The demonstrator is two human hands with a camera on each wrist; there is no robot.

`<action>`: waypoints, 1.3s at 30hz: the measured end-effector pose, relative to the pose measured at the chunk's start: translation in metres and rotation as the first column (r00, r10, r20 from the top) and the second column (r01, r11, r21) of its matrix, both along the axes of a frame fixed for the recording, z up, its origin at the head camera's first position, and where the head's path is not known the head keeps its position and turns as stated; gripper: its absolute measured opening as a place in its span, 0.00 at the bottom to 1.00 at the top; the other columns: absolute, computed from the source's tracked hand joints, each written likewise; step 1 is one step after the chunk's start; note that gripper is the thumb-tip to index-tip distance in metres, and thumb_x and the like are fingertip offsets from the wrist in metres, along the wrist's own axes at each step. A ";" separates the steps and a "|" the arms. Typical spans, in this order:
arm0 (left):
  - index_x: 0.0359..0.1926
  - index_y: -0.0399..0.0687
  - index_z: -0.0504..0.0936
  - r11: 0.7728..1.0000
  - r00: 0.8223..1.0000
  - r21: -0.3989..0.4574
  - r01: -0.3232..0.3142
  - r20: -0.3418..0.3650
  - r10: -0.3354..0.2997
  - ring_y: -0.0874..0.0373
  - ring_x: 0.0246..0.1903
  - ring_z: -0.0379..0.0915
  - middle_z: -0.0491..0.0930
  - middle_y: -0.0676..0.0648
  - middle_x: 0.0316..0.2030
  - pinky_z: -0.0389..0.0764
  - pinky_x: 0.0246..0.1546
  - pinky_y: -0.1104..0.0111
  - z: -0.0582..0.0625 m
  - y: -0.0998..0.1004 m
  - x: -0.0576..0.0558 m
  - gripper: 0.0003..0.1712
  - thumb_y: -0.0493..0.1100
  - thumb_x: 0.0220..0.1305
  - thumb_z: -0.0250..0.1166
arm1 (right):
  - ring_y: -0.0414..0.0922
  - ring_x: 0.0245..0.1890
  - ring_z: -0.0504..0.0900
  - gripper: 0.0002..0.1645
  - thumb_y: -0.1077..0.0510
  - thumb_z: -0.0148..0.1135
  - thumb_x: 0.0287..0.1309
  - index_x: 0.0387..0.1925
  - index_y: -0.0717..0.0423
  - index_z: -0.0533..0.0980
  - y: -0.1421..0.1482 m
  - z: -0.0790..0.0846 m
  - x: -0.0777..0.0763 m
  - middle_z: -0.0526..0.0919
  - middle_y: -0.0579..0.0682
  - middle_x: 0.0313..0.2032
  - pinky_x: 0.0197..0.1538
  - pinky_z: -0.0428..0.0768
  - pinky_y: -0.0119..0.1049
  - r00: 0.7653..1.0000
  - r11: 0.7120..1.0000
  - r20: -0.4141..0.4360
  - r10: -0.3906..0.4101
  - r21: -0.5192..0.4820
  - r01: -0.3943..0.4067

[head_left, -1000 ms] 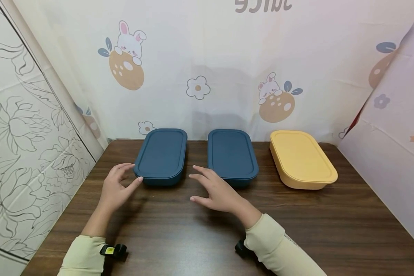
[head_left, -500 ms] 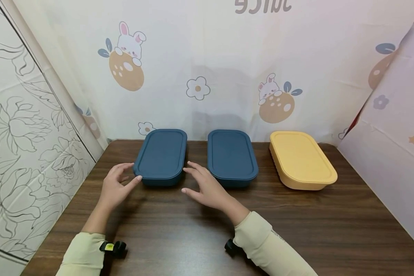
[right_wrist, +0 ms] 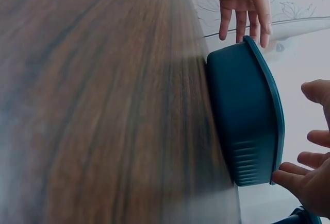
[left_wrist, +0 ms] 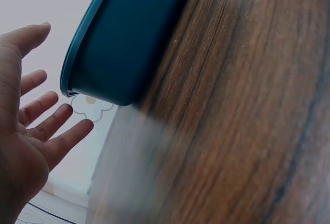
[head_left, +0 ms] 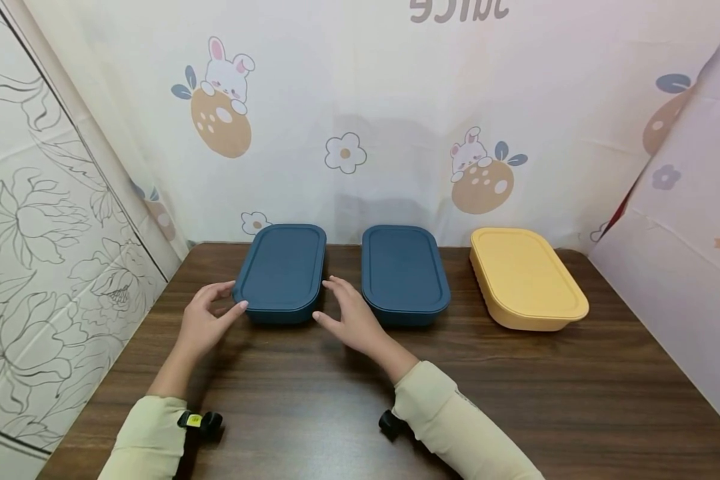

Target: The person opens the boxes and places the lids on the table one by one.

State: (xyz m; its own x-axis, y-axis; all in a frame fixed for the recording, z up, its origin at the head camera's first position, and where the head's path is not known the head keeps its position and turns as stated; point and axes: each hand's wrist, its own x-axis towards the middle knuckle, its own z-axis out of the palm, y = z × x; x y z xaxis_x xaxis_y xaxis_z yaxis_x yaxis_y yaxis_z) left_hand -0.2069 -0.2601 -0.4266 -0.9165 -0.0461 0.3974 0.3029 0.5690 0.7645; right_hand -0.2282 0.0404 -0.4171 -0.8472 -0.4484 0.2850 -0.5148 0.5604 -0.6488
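Both hands are flanking the left blue box (head_left: 281, 272), a lidded dark-blue container sitting on the wooden table (head_left: 516, 393). The left hand (head_left: 204, 320) is lying at the box's near left corner, fingers spread and relaxed, gripping nothing; thumb tip is looking like it touches the corner edge in the head view, while the left wrist view is showing a small gap between the fingers (left_wrist: 56, 126) and the box (left_wrist: 124, 44). The right hand (head_left: 351, 320) is sitting just past the box's near right corner, fingers straight and open, holding nothing; in the right wrist view a fingertip (right_wrist: 289, 178) is touching or almost touching the box (right_wrist: 242, 126) at its lid rim. Just beyond the right hand's knuckles a second blue box (head_left: 403, 273) is standing, not touched. Further out to that hand's right a yellow box (head_left: 525, 275) is resting, well apart. Behind everything a cartoon-print curtain (head_left: 360, 100) is hanging.
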 end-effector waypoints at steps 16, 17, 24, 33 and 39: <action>0.74 0.37 0.54 0.940 0.937 0.317 0.123 0.275 -0.215 0.39 0.64 0.59 0.58 0.32 0.69 0.81 0.47 0.58 0.007 -0.013 -0.020 0.39 0.43 0.69 0.62 | 0.54 0.68 0.64 0.46 0.46 0.64 0.63 0.75 0.51 0.53 -0.016 -0.013 -0.018 0.57 0.54 0.72 0.61 0.73 0.47 0.940 0.952 0.341 0.010 -0.289 0.095; 0.74 0.37 0.53 0.930 0.931 0.345 0.127 0.283 -0.232 0.40 0.64 0.59 0.57 0.32 0.69 0.81 0.47 0.59 0.006 -0.015 -0.021 0.39 0.42 0.70 0.61 | 0.53 0.67 0.64 0.46 0.45 0.64 0.63 0.75 0.50 0.53 -0.016 -0.014 -0.019 0.58 0.53 0.72 0.60 0.73 0.48 0.933 0.949 0.359 0.011 -0.298 0.104; 0.76 0.44 0.52 0.832 0.893 0.536 0.141 0.293 -0.340 0.63 0.51 0.71 0.50 0.34 0.71 0.81 0.46 0.57 0.000 -0.025 -0.033 0.37 0.36 0.71 0.57 | 0.55 0.67 0.65 0.48 0.45 0.64 0.62 0.76 0.47 0.51 -0.021 -0.021 -0.027 0.57 0.54 0.72 0.62 0.70 0.51 0.905 0.916 0.423 0.043 -0.377 0.133; 0.77 0.46 0.47 0.765 0.838 0.621 0.168 0.319 -0.443 0.61 0.47 0.74 0.45 0.36 0.72 0.80 0.47 0.51 -0.007 -0.029 -0.043 0.38 0.29 0.69 0.48 | 0.59 0.63 0.69 0.50 0.57 0.68 0.60 0.76 0.45 0.50 -0.028 -0.022 -0.031 0.55 0.58 0.72 0.52 0.80 0.47 0.853 0.824 0.501 0.145 -0.539 0.177; 0.77 0.47 0.47 0.769 0.819 0.612 0.185 0.337 -0.465 0.60 0.46 0.74 0.54 0.39 0.65 0.80 0.46 0.53 -0.009 -0.029 -0.047 0.38 0.29 0.68 0.45 | 0.58 0.62 0.70 0.50 0.65 0.66 0.59 0.76 0.44 0.52 -0.031 -0.020 -0.033 0.57 0.58 0.71 0.49 0.81 0.46 0.803 0.768 0.558 0.210 -0.602 0.218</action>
State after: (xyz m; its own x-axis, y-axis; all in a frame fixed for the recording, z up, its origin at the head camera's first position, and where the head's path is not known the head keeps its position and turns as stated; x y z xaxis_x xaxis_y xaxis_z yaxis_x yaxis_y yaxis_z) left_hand -0.2535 -0.2891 -0.4359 -0.9749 0.2165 -0.0526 -0.0625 -0.0389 0.9973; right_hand -0.2614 0.0090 -0.4367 -0.9359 -0.3499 -0.0400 0.0686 -0.0697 -0.9952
